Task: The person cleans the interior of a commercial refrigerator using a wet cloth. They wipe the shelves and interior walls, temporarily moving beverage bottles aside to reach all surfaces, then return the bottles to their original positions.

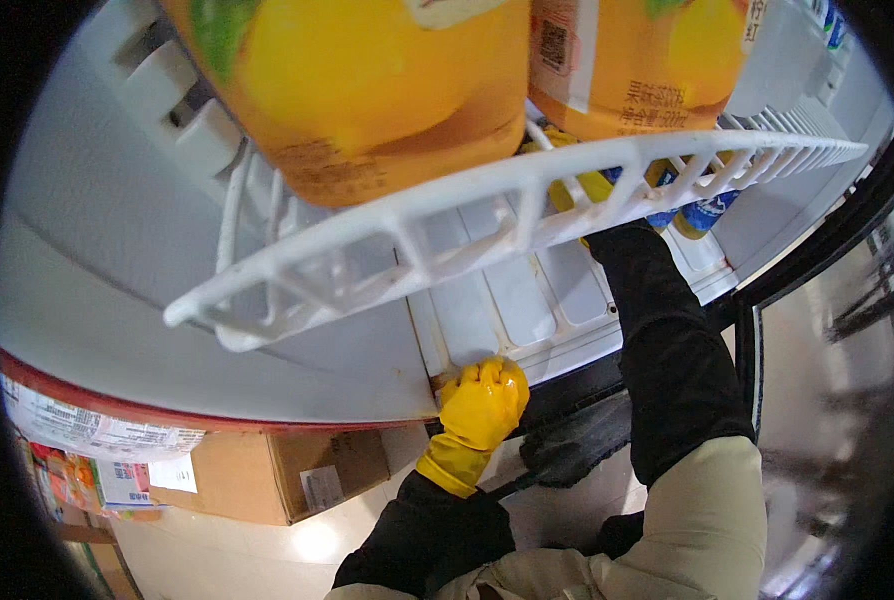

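Note:
My left hand (484, 397), in a yellow rubber glove, rests with curled fingers on the front edge of a fridge's white ribbed floor (518, 300); whether it holds anything is hidden. My right arm reaches under a white wire shelf (409, 232) into the fridge. Beyond the shelf's bars parts of my right hand (578, 187) show in a yellow glove; its fingers and anything in them are mostly hidden. Close by stand bottles with blue labels (706, 214). Above, on the shelf, are a large orange drink bottle (387, 97) and a second orange bottle (634, 67).
The fridge's white side wall (192, 360) curves along the left. Outside stand a cardboard box (229, 472) and wrapped packages (94, 420). A black door frame (751, 360) with a glass door (814, 375) is at the right. A dark brush-like object (574, 446) lies below the sill.

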`<action>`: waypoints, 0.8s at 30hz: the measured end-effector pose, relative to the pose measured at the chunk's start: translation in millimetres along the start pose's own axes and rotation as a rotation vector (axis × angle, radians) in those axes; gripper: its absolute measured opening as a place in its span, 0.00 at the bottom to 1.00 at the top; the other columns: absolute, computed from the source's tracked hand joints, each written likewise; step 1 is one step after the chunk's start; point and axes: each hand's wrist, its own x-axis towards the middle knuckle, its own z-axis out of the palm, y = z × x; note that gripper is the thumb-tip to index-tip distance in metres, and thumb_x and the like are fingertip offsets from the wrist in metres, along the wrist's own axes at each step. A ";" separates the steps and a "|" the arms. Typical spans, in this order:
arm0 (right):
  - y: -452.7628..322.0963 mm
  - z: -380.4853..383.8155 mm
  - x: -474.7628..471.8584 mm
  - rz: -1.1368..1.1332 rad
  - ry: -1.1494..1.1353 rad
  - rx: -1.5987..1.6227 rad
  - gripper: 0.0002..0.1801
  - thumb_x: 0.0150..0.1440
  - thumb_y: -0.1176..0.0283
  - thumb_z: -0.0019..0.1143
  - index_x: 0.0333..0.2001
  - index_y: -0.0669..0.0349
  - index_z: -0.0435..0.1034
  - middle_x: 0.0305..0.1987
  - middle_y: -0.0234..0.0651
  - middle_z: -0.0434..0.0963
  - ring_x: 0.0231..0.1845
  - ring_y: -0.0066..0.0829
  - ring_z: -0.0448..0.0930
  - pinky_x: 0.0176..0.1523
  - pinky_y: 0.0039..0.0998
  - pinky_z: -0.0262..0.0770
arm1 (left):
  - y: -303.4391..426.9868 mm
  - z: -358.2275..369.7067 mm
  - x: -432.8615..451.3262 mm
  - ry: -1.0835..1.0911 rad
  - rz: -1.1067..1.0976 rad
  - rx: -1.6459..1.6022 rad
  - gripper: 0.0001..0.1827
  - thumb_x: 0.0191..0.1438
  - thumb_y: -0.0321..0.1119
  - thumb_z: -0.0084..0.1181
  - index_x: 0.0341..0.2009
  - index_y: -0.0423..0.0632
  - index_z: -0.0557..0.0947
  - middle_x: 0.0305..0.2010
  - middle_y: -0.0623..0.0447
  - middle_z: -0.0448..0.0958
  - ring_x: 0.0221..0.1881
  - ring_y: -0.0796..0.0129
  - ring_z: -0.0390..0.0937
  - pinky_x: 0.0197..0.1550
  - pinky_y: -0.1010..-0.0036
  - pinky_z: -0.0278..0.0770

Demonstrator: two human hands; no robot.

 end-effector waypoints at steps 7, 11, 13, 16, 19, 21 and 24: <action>-13.0 -1.6 -23.3 -0.058 -0.088 -0.034 0.16 0.54 0.62 0.49 0.45 0.54 0.72 0.51 0.41 0.73 0.55 0.45 0.71 0.53 0.43 0.69 | 1.0 4.0 -2.7 -0.045 -0.038 -0.088 0.14 0.47 0.41 0.53 0.36 0.47 0.79 0.37 0.50 0.77 0.34 0.54 0.74 0.34 0.54 0.70; -33.3 -25.0 -64.3 -0.271 -0.183 -0.049 0.16 0.55 0.62 0.48 0.46 0.54 0.72 0.52 0.42 0.73 0.55 0.45 0.70 0.54 0.42 0.69 | 1.2 -0.1 -3.8 -0.047 -0.071 -0.045 0.14 0.46 0.40 0.53 0.36 0.47 0.79 0.36 0.49 0.76 0.34 0.54 0.73 0.34 0.56 0.71; -33.6 -20.4 -64.7 -0.321 -0.111 -0.051 0.16 0.55 0.62 0.48 0.47 0.53 0.72 0.52 0.42 0.72 0.56 0.45 0.70 0.54 0.42 0.69 | 3.6 6.3 -2.2 -0.023 -0.034 -0.104 0.13 0.46 0.40 0.53 0.35 0.47 0.79 0.36 0.49 0.76 0.34 0.54 0.73 0.34 0.56 0.71; -29.0 4.9 -23.0 -0.255 0.040 -0.055 0.17 0.56 0.62 0.48 0.47 0.53 0.71 0.53 0.42 0.72 0.56 0.45 0.70 0.55 0.42 0.69 | 5.9 2.9 2.1 -0.036 -0.013 -0.065 0.13 0.46 0.40 0.54 0.35 0.47 0.78 0.36 0.50 0.76 0.33 0.54 0.73 0.34 0.56 0.70; -27.4 3.4 1.1 -0.136 0.051 -0.033 0.17 0.56 0.62 0.47 0.48 0.53 0.71 0.53 0.43 0.72 0.57 0.45 0.70 0.55 0.42 0.69 | 1.2 2.9 -0.9 -0.006 -0.020 -0.028 0.13 0.46 0.40 0.54 0.35 0.47 0.78 0.37 0.51 0.76 0.33 0.54 0.73 0.34 0.54 0.70; -29.6 6.1 0.9 -0.087 0.059 -0.004 0.17 0.56 0.62 0.47 0.49 0.53 0.70 0.54 0.43 0.72 0.57 0.46 0.70 0.56 0.42 0.69 | -1.6 1.3 -6.4 -0.004 -0.043 -0.018 0.14 0.46 0.40 0.55 0.36 0.48 0.78 0.38 0.51 0.76 0.34 0.54 0.73 0.35 0.53 0.70; -29.3 7.6 -6.7 -0.035 0.055 0.002 0.17 0.57 0.62 0.46 0.50 0.53 0.70 0.54 0.43 0.72 0.57 0.46 0.70 0.56 0.42 0.69 | 0.2 -1.1 -7.2 -0.011 -0.070 -0.055 0.15 0.45 0.42 0.56 0.37 0.48 0.78 0.40 0.51 0.76 0.35 0.53 0.73 0.36 0.52 0.69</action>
